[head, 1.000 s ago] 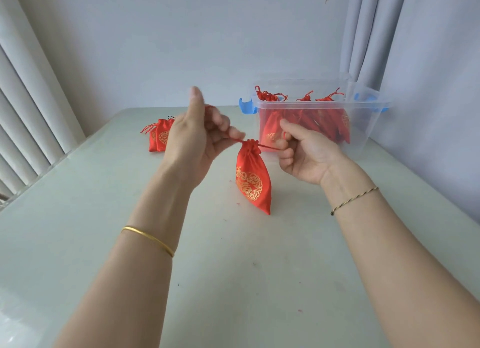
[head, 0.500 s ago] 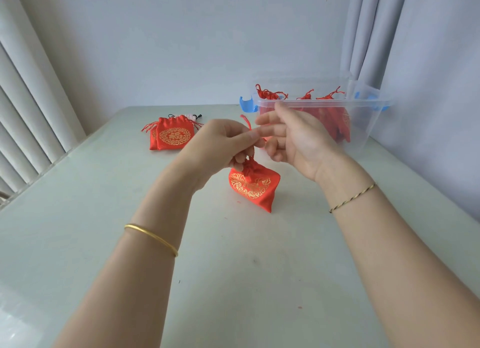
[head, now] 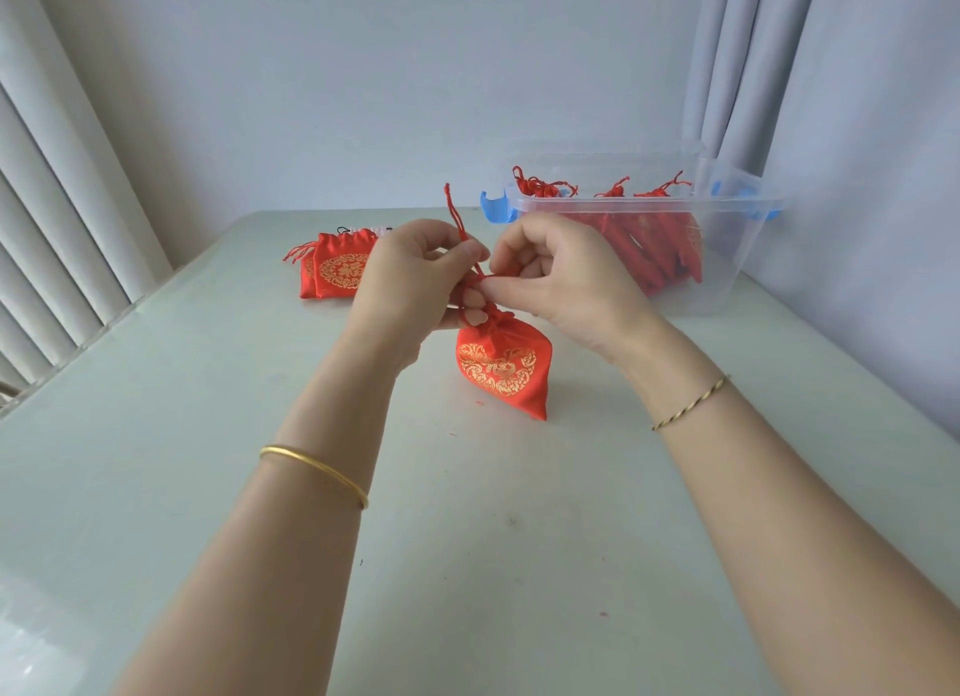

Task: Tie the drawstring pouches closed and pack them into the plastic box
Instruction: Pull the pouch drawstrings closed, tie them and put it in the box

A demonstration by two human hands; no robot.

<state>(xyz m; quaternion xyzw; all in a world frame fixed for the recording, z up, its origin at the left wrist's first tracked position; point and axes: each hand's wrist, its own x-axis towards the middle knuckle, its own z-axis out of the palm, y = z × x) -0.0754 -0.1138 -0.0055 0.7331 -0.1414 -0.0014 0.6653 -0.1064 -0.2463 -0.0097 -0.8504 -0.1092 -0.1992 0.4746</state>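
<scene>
Now the pull is over and both hands have closed in. The left hand (head: 415,279) pinches the cord (head: 456,216) upright and the right hand (head: 561,274) pinches it at the cinched neck. The pouch (head: 501,373) has settled onto the counter (head: 467,539) near the box (head: 644,209), so knotting seems under way.

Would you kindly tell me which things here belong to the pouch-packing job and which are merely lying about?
For the job: pouch being tied, drawstring, left hand, right hand, waiting pouches, plastic box, packed pouches.

Just about: curtain, window blinds, gold bangle, cord bracelet.
</scene>
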